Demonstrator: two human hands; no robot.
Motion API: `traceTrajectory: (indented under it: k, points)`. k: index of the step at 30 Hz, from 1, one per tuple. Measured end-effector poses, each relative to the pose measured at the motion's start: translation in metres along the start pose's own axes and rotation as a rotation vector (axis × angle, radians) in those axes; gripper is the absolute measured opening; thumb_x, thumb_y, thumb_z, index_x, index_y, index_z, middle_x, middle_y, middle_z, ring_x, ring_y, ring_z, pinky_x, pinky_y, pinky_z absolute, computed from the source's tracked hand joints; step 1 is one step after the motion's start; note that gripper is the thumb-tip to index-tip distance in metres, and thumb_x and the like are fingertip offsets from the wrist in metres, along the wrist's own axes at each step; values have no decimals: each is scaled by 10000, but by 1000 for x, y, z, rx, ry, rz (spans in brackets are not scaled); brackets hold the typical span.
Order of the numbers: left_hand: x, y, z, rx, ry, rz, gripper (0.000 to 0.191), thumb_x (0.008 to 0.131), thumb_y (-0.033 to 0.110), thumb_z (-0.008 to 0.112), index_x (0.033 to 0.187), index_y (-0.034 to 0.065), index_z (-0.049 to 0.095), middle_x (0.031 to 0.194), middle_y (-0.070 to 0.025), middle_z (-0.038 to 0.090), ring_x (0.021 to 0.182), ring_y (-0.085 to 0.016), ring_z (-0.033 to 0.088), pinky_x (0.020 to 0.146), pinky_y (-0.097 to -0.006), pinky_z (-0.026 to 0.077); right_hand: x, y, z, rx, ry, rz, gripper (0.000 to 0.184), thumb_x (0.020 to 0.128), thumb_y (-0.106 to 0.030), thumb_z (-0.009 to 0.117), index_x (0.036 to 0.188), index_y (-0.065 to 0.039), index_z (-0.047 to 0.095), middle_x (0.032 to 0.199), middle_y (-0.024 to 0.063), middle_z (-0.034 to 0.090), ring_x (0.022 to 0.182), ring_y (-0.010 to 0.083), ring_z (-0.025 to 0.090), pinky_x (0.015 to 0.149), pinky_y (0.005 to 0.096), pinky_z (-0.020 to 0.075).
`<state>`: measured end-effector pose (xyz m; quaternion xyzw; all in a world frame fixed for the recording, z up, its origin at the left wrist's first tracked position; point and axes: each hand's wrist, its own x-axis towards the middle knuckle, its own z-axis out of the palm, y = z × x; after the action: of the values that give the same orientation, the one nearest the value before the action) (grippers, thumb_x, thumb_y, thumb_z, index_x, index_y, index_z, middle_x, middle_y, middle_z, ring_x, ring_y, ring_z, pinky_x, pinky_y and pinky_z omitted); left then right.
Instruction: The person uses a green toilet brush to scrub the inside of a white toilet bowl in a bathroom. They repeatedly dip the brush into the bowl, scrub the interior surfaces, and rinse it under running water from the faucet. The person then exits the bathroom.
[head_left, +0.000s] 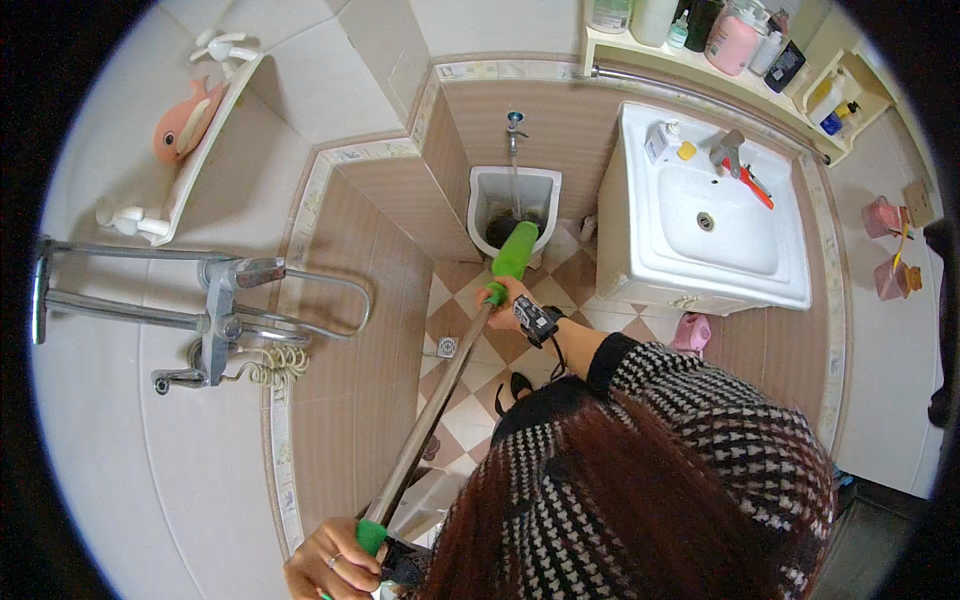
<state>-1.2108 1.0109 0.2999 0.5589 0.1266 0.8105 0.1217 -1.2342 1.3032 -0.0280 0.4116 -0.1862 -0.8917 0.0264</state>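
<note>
A mop with a metal pole (431, 412) and green plastic grips slants across the view. My left hand (330, 564), with a ring on one finger, wraps its upper green grip at the bottom left. My right hand (504, 304) is closed round the pole just behind the long green sleeve (516, 251). Beyond that sleeve, the dark mop head (504, 223) is down inside a white ceramic mop sink (556, 202), partly hidden. Water runs from a wall tap (514, 135) into this sink.
A white washbasin (709, 262) holding a soap bottle and an orange-handled tool stands right of the mop sink. Chrome shower fittings (217, 315) project on the left, below a shelf with a whale figure (184, 127). A pink container (691, 332) rests on the checkered tile floor (480, 345).
</note>
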Motion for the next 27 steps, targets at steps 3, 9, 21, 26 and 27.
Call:
traceTrajectory:
  k: [3,9,21,26,27]
  points:
    - [6,-8,-14,-60,-223,-190,127,741,57,652,682,40,540,536,-53,587,428,-119,543,412,-202,394,18,-20,-22,-86,18,-96,365,860,-398,404,781,-42,415,570,40,445,560,193,444,683,425,418]
    - [-9,26,18,493,289,-355,244,724,177,721,664,113,493,578,14,541,515,-87,549,481,-190,393,47,-1,-38,-397,-105,-229,390,859,-328,400,720,24,493,626,126,536,496,190,466,565,360,434]
    - [17,47,37,498,579,268,183,772,223,639,825,102,513,586,36,428,492,-99,371,522,-248,278,5,72,22,1,-86,187,297,794,-257,574,856,23,499,798,122,565,753,249,568,743,373,491]
    - [46,-2,15,184,285,131,299,667,163,746,573,153,462,420,83,442,361,-23,388,437,-164,276,-7,19,33,-36,-93,30,301,818,-263,564,912,16,497,824,135,552,752,261,556,765,397,479]
    - [50,-14,9,121,163,109,286,673,139,736,562,146,472,421,72,465,353,-24,402,404,-163,275,-11,8,34,-21,-29,-33,300,821,-259,561,926,14,495,823,137,549,747,265,554,762,402,480]
